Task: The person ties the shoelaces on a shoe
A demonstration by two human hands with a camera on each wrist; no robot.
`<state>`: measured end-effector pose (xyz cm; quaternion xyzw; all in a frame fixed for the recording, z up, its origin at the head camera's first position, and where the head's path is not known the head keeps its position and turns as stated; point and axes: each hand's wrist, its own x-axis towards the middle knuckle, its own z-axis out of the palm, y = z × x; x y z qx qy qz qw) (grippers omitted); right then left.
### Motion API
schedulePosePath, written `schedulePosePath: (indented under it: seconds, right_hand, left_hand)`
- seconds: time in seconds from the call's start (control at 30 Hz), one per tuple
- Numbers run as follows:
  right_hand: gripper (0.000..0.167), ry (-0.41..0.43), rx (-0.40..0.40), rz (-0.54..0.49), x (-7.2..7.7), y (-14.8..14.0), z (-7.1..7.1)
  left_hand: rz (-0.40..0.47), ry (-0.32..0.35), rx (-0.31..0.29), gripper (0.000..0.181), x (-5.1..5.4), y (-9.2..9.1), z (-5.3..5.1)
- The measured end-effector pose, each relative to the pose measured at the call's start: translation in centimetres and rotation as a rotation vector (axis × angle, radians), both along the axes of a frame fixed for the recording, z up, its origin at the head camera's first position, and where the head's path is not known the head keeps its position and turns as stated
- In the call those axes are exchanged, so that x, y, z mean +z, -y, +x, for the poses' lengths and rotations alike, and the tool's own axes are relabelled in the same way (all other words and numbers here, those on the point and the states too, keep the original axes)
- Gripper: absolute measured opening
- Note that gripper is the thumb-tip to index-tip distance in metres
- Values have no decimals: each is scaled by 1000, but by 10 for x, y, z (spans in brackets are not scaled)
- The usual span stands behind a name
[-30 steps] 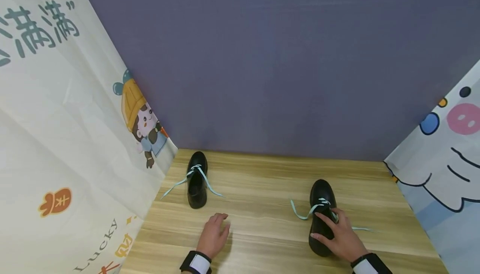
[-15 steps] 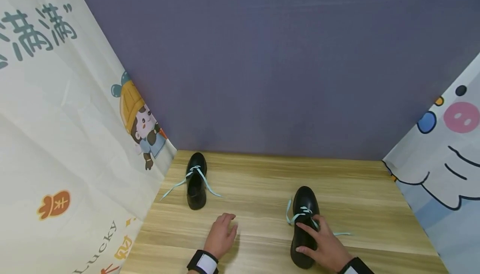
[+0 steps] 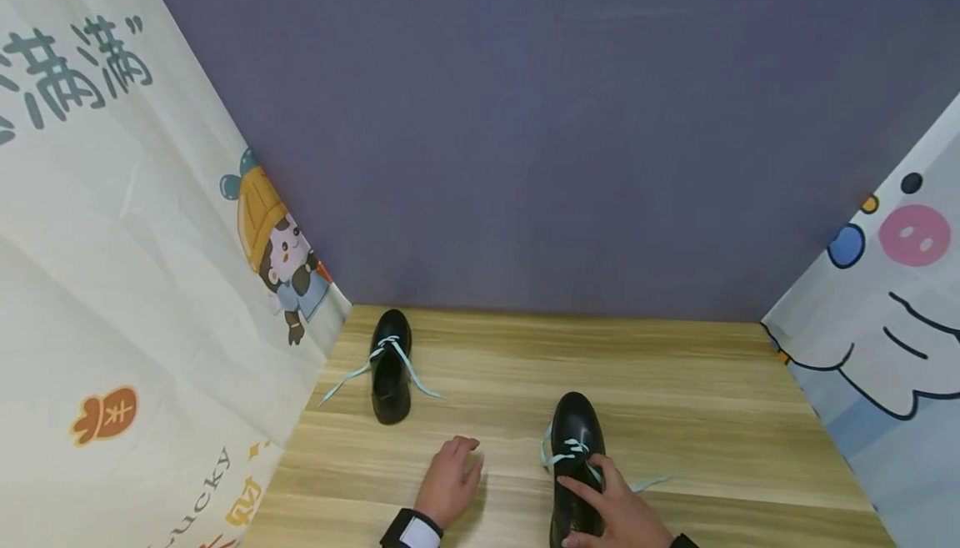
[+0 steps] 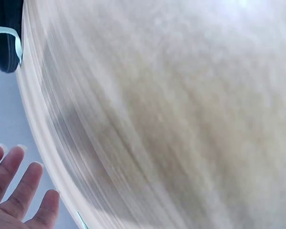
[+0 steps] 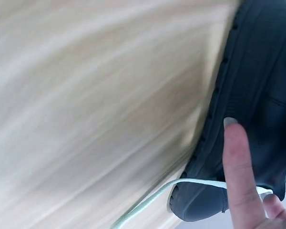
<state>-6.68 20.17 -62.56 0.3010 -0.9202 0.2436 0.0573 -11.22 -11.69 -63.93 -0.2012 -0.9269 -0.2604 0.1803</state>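
Clamps the right hand [image 3: 620, 510] across the near shoe [image 3: 575, 466], upright toward the front middle of the table [image 3: 712, 414], with pale lace [image 5: 200, 181] trailing beside. Holds the left hand [image 3: 450, 485] above the wood, fingers relaxed, between this and the far shoe [image 3: 390, 374] at back left.

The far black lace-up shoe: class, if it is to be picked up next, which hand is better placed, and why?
Probably the left hand: it holds nothing and lies closer to the far black lace-up shoe. The right hand grips the near black lace-up shoe.
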Motion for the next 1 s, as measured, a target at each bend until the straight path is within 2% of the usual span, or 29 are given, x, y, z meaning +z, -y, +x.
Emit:
schedulePosePath:
  seconds: [0.27, 0.43, 0.53, 0.6, 0.77, 0.9, 1.0]
  right_hand:
    - [65, -36, 61, -40, -5, 11, 4]
    - [65, -42, 70, -47, -1, 10, 1]
    - [64, -72, 31, -97, 5, 6, -5]
    - [64, -103, -31, -126, 10, 4, -11]
    - [66, -181, -199, -89, 17, 0, -32]
    - [68, -144, -214, -95, 15, -1, -42]
    - [66, -71, -207, -107, 12, 0, -44]
  left_hand:
    - [-16, -2, -31, 23, 0, -9, 1]
    - [-31, 6, -59, 23, 3, -20, 1]
    - [-38, 36, -75, 24, 5, -28, 1]
    - [-47, 68, -83, 28, 8, -34, 0]
    - [-47, 167, -111, 50, 17, -53, -7]
    - [-8, 230, -162, 62, 22, -68, -11]
    - [-1, 286, -201, 67, 23, -77, -12]
